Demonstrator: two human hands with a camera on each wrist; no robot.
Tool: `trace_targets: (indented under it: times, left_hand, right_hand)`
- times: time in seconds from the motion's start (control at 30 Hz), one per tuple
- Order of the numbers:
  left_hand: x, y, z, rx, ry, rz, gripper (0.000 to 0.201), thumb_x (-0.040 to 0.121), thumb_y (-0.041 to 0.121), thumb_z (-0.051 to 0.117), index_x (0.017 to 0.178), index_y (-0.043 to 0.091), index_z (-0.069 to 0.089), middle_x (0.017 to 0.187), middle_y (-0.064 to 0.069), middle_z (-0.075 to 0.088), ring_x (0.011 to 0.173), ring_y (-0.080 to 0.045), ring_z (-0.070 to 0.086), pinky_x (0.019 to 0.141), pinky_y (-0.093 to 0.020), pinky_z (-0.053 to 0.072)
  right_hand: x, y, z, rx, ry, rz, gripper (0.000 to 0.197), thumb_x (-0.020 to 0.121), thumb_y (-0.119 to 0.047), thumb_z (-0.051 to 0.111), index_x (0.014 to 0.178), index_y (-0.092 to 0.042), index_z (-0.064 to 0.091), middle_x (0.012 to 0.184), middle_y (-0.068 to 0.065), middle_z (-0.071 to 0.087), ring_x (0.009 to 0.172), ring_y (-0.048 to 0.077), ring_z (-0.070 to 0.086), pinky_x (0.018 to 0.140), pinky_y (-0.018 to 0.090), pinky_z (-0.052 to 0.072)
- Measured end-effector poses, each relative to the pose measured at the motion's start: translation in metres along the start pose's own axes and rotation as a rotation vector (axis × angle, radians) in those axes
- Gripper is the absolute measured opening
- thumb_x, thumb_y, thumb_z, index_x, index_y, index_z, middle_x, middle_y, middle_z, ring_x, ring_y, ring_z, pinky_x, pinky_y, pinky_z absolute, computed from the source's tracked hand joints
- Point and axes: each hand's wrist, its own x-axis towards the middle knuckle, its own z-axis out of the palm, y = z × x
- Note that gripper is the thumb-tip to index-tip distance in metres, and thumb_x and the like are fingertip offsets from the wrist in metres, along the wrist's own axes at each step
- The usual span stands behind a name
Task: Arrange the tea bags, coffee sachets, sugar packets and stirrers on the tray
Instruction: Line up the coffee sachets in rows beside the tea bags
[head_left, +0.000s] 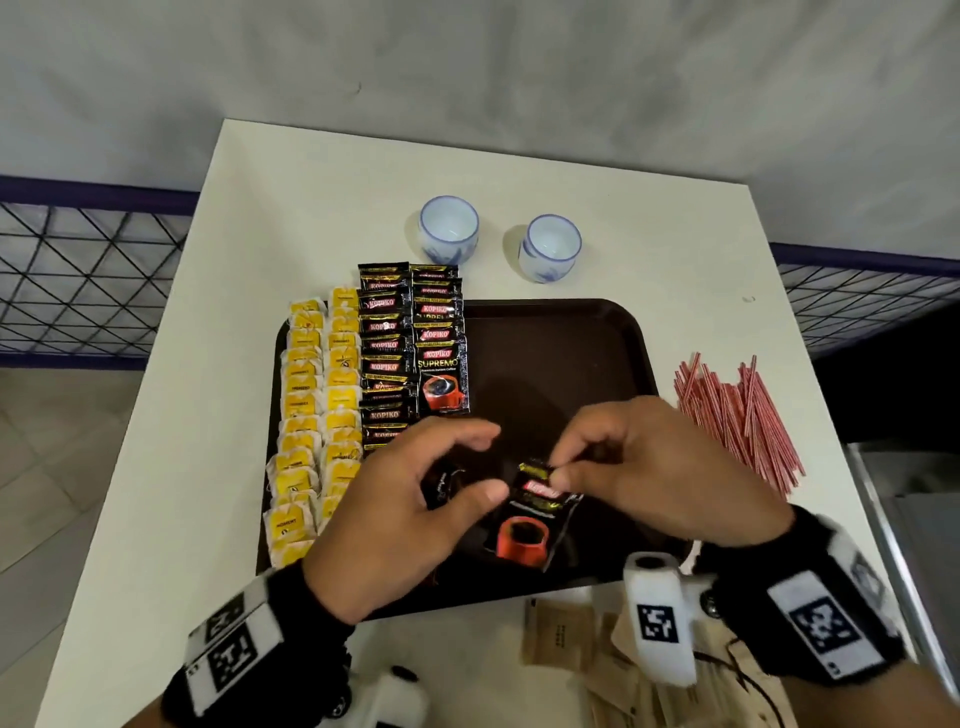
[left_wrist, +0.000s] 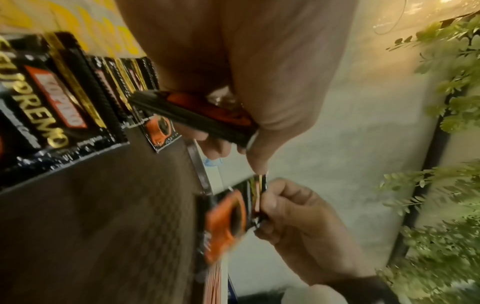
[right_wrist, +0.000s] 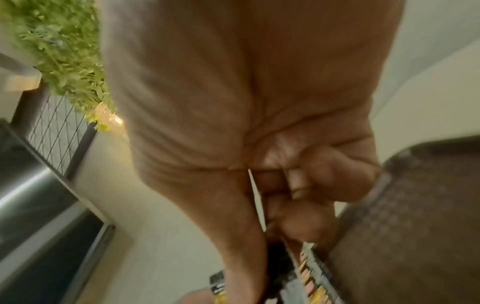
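The right hand (head_left: 639, 467) pinches the top edge of one coffee sachet (head_left: 530, 519) between thumb and fingertips, holding it just above the bare near half of the tray (head_left: 571, 353). The left hand (head_left: 415, 499) curls round a small stack of sachets (left_wrist: 192, 115), seen edge-on from the left wrist view, so both hands are closed on coffee.

On the tray, two columns of yellow tea bags (head_left: 311, 415) fill the 9 o'clock side, and two columns of laid coffee sachets (head_left: 410, 343) run beside them towards 12 o'clock; the farthest ones overhang the tray's far rim. The red-striped stirrers (head_left: 737, 415) lie on the table (head_left: 311, 208) at 3 o'clock, off the tray, and the brown sugar packets (head_left: 561, 634) sit at 6 o'clock, partly under the right wrist. Two cups (head_left: 447, 228) stand at 12 o'clock.

Risks, as I judge them: the pinch is shallow and on a slick foil edge, so the sachet could twist or slip and land crooked. The stack in the left hand may fan out and drop if the fingers loosen. A sleeve or wrist sweeping towards 9 o'clock could disturb the overlapped rows, and the overhanging sachets could slide off the rim. The right wrist may also scatter the sugar packets beneath it
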Motion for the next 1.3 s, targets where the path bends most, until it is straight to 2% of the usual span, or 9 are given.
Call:
trace_targets:
  times: [0.13,0.23,0.43,0.57,0.77,0.9,1.07,1.2,1.3]
  left_hand:
    - [0.003,-0.001,0.005,-0.012,0.116,-0.032,0.009,0.085,0.017,0.077,0.087,0.025,0.075,0.083,0.015,0.071,0.084,-0.003,0.067,0.073,-0.013,0.047]
    - [0.004,-0.006,0.0,-0.093,0.182,-0.124,0.006,0.086,0.018,0.075,0.084,0.024,0.075,0.078,0.012,0.072,0.077,-0.004,0.067,0.071,-0.015,0.048]
    - [0.001,-0.018,-0.013,-0.059,0.182,-0.21,0.014,0.083,0.039,0.072,0.097,0.038,0.069,0.09,0.018,0.065,0.093,-0.001,0.062,0.082,-0.02,0.045]
    - [-0.011,-0.027,-0.028,-0.187,0.05,-0.234,0.032,0.081,0.055,0.07,0.104,0.032,0.07,0.106,0.01,0.066,0.104,-0.006,0.061,0.087,-0.022,0.042]
    - [-0.029,-0.041,-0.035,-0.413,-0.049,-0.328,0.036,0.067,0.03,0.054,0.098,0.029,0.072,0.112,-0.004,0.062,0.114,-0.015,0.056,0.098,-0.033,0.043]
    - [-0.032,-0.04,-0.034,-0.473,-0.03,-0.383,0.036,0.078,0.007,0.052,0.104,0.023,0.07,0.111,-0.007,0.063,0.096,-0.015,0.066,0.07,-0.032,0.058]
    - [-0.032,-0.039,-0.033,-0.395,0.015,-0.377,0.043,0.079,0.009,0.047,0.107,0.034,0.068,0.103,-0.006,0.066,0.088,-0.031,0.064,0.064,-0.035,0.058]
    - [-0.031,-0.04,-0.031,-0.34,0.055,-0.347,0.057,0.092,-0.017,0.048,0.114,0.032,0.067,0.111,0.011,0.067,0.103,-0.01,0.065,0.075,-0.017,0.054]
    - [-0.031,-0.041,-0.031,-0.247,0.085,-0.321,0.054,0.089,-0.012,0.06,0.119,0.033,0.062,0.11,0.018,0.066,0.108,-0.003,0.063,0.079,-0.012,0.05]
  right_hand:
    - [0.009,-0.002,0.015,0.271,0.057,-0.08,0.005,0.083,-0.009,0.078,0.083,-0.014,0.076,0.064,-0.008,0.068,0.056,0.005,0.058,0.056,0.018,0.044]
    - [0.016,0.007,0.029,0.498,0.06,-0.046,0.004,0.085,0.001,0.073,0.088,-0.001,0.071,0.06,-0.005,0.064,0.052,0.005,0.057,0.048,0.019,0.042]
    - [0.052,0.026,0.045,0.605,0.163,0.003,0.004,0.088,0.007,0.065,0.088,0.003,0.067,0.06,0.007,0.062,0.051,0.014,0.058,0.044,0.022,0.041]
    - [0.096,0.045,0.043,0.485,0.246,0.072,0.014,0.09,0.007,0.064,0.082,-0.005,0.067,0.06,0.01,0.061,0.048,0.014,0.056,0.042,0.02,0.043]
    - [0.14,0.05,0.055,0.42,0.221,0.097,0.016,0.088,0.004,0.066,0.078,-0.007,0.064,0.055,0.008,0.061,0.048,0.019,0.057,0.042,0.023,0.045]
    - [0.149,0.045,0.065,0.417,0.225,0.107,0.01,0.087,0.002,0.069,0.082,-0.004,0.063,0.056,0.008,0.062,0.048,0.019,0.06,0.042,0.025,0.046]
    - [0.153,0.041,0.068,0.43,0.25,0.136,0.015,0.087,0.002,0.07,0.082,-0.008,0.059,0.057,0.004,0.06,0.046,0.016,0.06,0.04,0.024,0.045]
    - [0.152,0.039,0.071,0.463,0.266,0.133,0.018,0.087,0.004,0.069,0.082,-0.009,0.057,0.06,0.005,0.059,0.044,0.013,0.059,0.039,0.023,0.045]
    - [0.152,0.038,0.073,0.476,0.269,0.115,0.018,0.087,0.004,0.069,0.082,-0.009,0.057,0.062,0.005,0.059,0.044,0.013,0.06,0.039,0.023,0.045]
